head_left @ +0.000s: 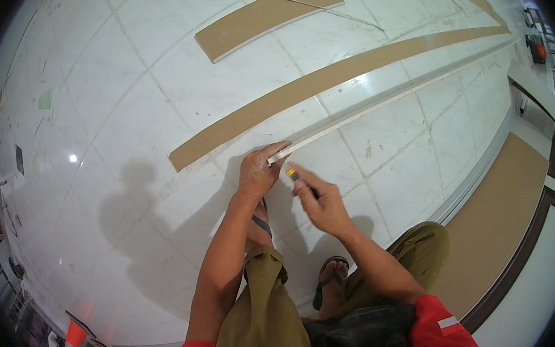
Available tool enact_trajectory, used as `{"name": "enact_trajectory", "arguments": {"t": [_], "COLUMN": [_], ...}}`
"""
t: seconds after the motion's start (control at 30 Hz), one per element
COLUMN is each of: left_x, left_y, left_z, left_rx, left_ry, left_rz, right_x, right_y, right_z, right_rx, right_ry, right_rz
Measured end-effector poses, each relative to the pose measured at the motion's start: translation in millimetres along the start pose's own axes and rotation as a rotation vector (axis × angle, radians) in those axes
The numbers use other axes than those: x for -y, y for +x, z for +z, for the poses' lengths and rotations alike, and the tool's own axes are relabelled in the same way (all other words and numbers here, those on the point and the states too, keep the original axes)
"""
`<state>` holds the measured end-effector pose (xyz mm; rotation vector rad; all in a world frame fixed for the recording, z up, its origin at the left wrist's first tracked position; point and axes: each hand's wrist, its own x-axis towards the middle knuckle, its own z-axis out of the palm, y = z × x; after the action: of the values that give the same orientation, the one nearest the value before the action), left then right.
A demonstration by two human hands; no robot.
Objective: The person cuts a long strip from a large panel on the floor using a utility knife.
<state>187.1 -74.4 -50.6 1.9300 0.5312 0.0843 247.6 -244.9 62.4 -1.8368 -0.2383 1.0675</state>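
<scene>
My left hand [256, 172] is closed round the near end of a long, thin white strip [358, 115], seen edge-on and looking like a strip of plasterboard. The strip runs from my fingers toward the far right, over the tiled floor. Just to the right of that end, my right hand [326, 207] grips a utility knife [292, 173] with a dark body and a yellow tip part. No blade can be made out, and the hand is slightly blurred. A small gap shows between the knife and the strip.
Beyond the strip lies a long brown-faced board strip [322, 82]. Farther off is a shorter board piece [265, 19], crossed by a thin rod [357, 20]. A wide brown board [496, 221] and pale metal profiles [468, 192] lie at right. Traffic cones [73, 339] stand lower left.
</scene>
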Motion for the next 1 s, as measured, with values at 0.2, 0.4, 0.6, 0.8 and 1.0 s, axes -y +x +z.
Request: {"name": "enact_trajectory", "arguments": {"t": [0.2,0.4,0.6,0.8,1.0], "left_x": [6,3,2,7,-30], "left_y": [-2,-2,0,-2,-2], "left_z": [1,2,3,-1,-6], "left_rx": [0.000,0.024,-0.005,-0.014,0.155], "left_ry": [0.019,0.018,-0.029,0.004,-0.097], "left_rz": [0.006,-0.049,0.004,0.035,-0.372], "right_x": [-10,-9,-8,-7,-14], "right_y": [2,2,10,4,13], "right_z": [5,-4,-24,-4,-40], "right_rx": [-0.022,-0.058,-0.145,0.024,-0.273], "right_ry": [0.040,0.027,0.072,-0.048,0.272], "right_rz": [-0.153,0.021,0.058,-0.105,0.051]}}
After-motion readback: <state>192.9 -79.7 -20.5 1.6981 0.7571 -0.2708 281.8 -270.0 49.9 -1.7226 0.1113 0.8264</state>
